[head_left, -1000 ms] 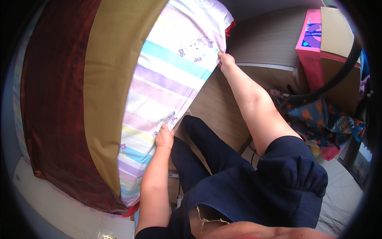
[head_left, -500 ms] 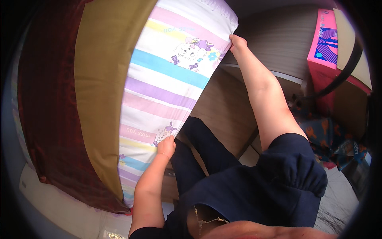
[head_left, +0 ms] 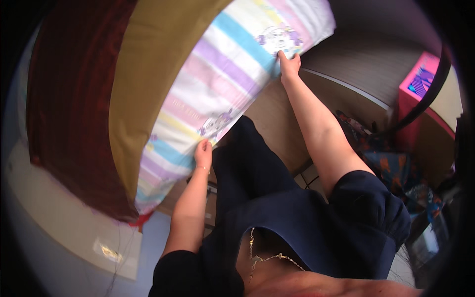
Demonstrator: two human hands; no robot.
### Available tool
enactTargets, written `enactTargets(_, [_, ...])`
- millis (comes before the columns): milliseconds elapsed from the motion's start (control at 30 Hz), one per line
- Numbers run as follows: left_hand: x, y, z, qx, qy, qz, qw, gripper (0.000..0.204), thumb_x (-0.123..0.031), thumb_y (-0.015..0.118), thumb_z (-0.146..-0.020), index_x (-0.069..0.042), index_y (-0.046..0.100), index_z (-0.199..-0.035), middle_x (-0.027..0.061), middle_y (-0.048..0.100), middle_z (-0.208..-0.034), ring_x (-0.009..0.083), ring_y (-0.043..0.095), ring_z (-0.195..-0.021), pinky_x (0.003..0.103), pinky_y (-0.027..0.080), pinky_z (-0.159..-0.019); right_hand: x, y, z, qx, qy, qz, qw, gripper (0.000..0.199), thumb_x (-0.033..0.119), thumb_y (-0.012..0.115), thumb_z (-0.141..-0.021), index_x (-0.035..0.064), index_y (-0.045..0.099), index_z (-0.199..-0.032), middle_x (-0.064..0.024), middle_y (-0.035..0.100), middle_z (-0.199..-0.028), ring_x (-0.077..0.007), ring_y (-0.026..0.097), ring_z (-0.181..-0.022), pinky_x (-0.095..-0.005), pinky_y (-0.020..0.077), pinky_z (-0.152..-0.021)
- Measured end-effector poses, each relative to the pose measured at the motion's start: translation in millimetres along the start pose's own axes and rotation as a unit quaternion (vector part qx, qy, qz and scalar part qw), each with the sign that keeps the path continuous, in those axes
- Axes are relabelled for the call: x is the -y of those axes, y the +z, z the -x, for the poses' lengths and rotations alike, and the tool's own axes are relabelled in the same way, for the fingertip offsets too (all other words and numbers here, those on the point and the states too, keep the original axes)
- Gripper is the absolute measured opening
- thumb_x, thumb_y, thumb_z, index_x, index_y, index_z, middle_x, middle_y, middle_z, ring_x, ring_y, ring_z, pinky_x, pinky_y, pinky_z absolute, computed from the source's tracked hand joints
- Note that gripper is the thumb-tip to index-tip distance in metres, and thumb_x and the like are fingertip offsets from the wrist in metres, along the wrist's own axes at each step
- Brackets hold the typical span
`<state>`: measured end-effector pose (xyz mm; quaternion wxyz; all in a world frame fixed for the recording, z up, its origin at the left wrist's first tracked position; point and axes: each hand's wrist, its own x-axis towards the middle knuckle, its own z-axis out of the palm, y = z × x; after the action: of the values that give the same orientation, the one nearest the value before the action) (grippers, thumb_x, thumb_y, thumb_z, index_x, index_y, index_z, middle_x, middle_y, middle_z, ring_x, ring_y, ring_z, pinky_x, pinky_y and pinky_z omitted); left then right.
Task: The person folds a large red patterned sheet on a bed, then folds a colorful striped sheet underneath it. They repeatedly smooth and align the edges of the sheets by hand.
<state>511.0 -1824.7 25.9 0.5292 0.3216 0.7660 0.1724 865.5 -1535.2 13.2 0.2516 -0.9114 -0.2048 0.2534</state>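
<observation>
A bed sheet (head_left: 213, 74) with pastel stripes and cartoon animal prints covers the side of the bed in front of me. My left hand (head_left: 203, 154) has its fingers closed on the sheet's lower edge, beside a cartoon print. Farther along that edge, my right hand (head_left: 289, 66) touches the sheet with thumb and fingers apart. A gold-brown cloth panel (head_left: 143, 84) borders the stripes on the left, and a dark red panel (head_left: 74, 109) lies beyond it. Motion slightly blurs the sheet.
At right stands a pink box (head_left: 413, 96), with a black curved strap (head_left: 433, 91) in front. Dark patterned fabric (head_left: 391, 166) sits below it. A grey-brown ribbed surface (head_left: 361, 69) lies behind my right hand. A pale board (head_left: 74, 218) extends at lower left.
My right hand has left the far corner of the sheet and moved nearer along its edge, its fingers opening. My left hand stays at the edge. The whole view has shifted.
</observation>
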Motion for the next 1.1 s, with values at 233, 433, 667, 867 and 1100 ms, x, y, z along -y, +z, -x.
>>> enactTargets(233, [107.0, -128.9, 48.5, -0.237, -0.353, 0.426, 0.799, 0.027, -0.020, 0.055, -0.088, -0.006, 0.053, -0.112, 0.0068, 0.057, -0.101, 0.0196, 0.056, -0.088, 0.031, 0.050, -0.075, -68.1, 28.6, 130.7, 0.045, -0.061, 0.077, 0.994, 0.086, 0.022, 0.081, -0.060, -0.0019, 0.037, -0.129, -0.0256, 0.045, -0.126, -0.0377, 0.051, -0.112, -0.0426, 0.0462, -0.094])
enactTargets(433, [227.1, -207.3, 90.3, -0.390, -0.359, 0.596, 0.603, 0.038, -0.018, 0.046, -0.094, -0.004, 0.041, -0.128, 0.0087, 0.047, -0.130, 0.0261, 0.050, -0.113, 0.040, 0.047, -0.092, -49.8, 31.2, 303.4, 0.222, -0.557, 0.108, 0.793, 0.057, 0.013, 0.069, -0.077, -0.0039, 0.041, -0.123, -0.0242, 0.048, -0.120, -0.0399, 0.045, -0.113, -0.0436, 0.0366, -0.097])
enactTargets(667, [319.6, -300.3, 101.2, -0.447, -0.280, 0.655, 0.542, 0.040, -0.023, 0.056, -0.089, -0.013, 0.045, -0.126, 0.0034, 0.049, -0.124, 0.0204, 0.045, -0.113, 0.038, 0.042, -0.093, -97.1, 45.0, 501.5, 0.502, -0.696, 0.149, 0.491, 0.030, 0.017, 0.066, -0.078, 0.0120, 0.059, -0.107, -0.0096, 0.060, -0.104, -0.0303, 0.057, -0.098, -0.0388, 0.0473, -0.085])
enactTargets(867, [359.1, -385.3, 116.4, -0.333, -0.149, 0.721, 0.589, 0.022, -0.020, 0.062, -0.086, -0.017, 0.056, -0.107, 0.0006, 0.056, -0.099, 0.0147, 0.052, -0.091, 0.035, 0.042, -0.088, -139.8, 59.7, 598.6, 0.555, -0.676, 0.176, 0.451, 0.034, 0.016, 0.065, -0.079, 0.0112, 0.055, -0.111, -0.0101, 0.057, -0.110, -0.0322, 0.056, -0.100, -0.0388, 0.0477, -0.084])
enactTargets(1100, [339.9, -452.3, 136.8, -0.252, -0.084, 0.654, 0.709, 0.006, -0.007, 0.061, -0.082, -0.010, 0.056, -0.080, 0.0027, 0.057, -0.073, 0.0142, 0.056, -0.067, 0.031, 0.050, -0.070, -143.2, 79.1, 690.6, 0.632, -0.537, 0.261, 0.493, 0.047, 0.023, 0.063, -0.080, 0.0068, 0.050, -0.122, -0.0185, 0.052, -0.120, -0.0325, 0.053, -0.108, -0.0406, 0.0448, -0.090])
